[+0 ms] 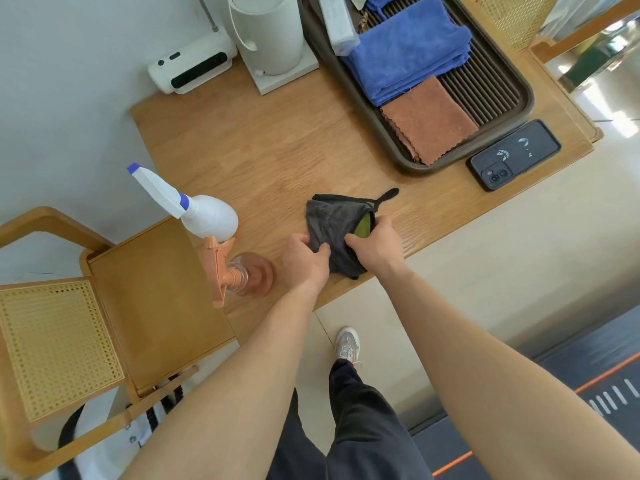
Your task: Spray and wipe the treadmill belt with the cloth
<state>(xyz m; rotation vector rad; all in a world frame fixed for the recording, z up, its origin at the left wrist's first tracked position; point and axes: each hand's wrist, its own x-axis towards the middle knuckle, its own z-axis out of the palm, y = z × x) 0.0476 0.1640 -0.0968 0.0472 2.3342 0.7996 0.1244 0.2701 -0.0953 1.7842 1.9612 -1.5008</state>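
A grey cloth point(334, 223) with a green inner side and a black loop lies near the front edge of the wooden table point(242, 150). My left hand point(304, 261) pinches its lower left part. My right hand point(375, 245) grips its right side, where the green shows. A white spray bottle point(197, 209) with a blue nozzle stands at the table's left end. Beside it is a clear bottle with an orange trigger head point(239, 271). The dark treadmill belt point(602, 393), edged in orange, runs along the floor at the lower right.
A brown tray point(519, 109) at the back holds folded blue cloths point(412, 46) and an orange cloth point(429, 121). A black phone point(515, 154) lies next to the tray. A white kettle point(268, 32) and a white device point(192, 65) stand at the back. A wicker chair point(86, 323) is on the left.
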